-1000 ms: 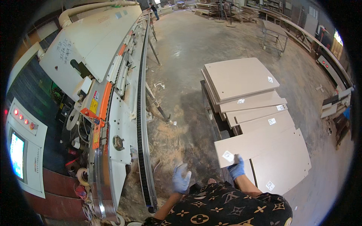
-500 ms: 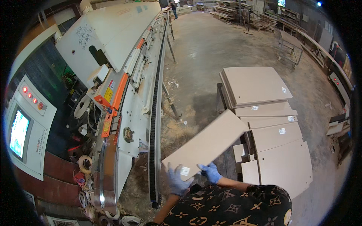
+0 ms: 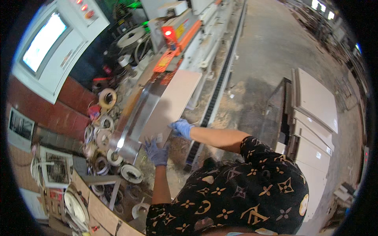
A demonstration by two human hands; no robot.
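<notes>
I'm holding a pale board point(image 3: 171, 104) flat on the metal surface point(image 3: 132, 126) of the long machine point(image 3: 204, 23), its far end pointing toward the orange guard point(image 3: 177, 43). My left hand point(image 3: 156, 153), in a blue glove, is sitting at the board's near corner with the fingers spread wide, pressing rather than closing on anything. My right hand point(image 3: 182, 128), gloved too, is lying on the near right edge, fingers curled loosely over it; I cannot tell whether the grip is truly clenched there or just resting.

The board is looking stiff and thin, with a smooth coated face, so I'm judging it light enough for two hands but likely slick under gloves. Its long shape means it could swing if pushed from one corner only. The safest hold seems to be along the near edge, one hand at each corner, palms flat on top.

Rolls of tape point(image 3: 107, 98) are lying to my left beside the metal surface, a control screen point(image 3: 43, 37) is glowing further left, and more boards are stacked point(image 3: 315, 102) on my right across the dusty floor point(image 3: 267, 59).
</notes>
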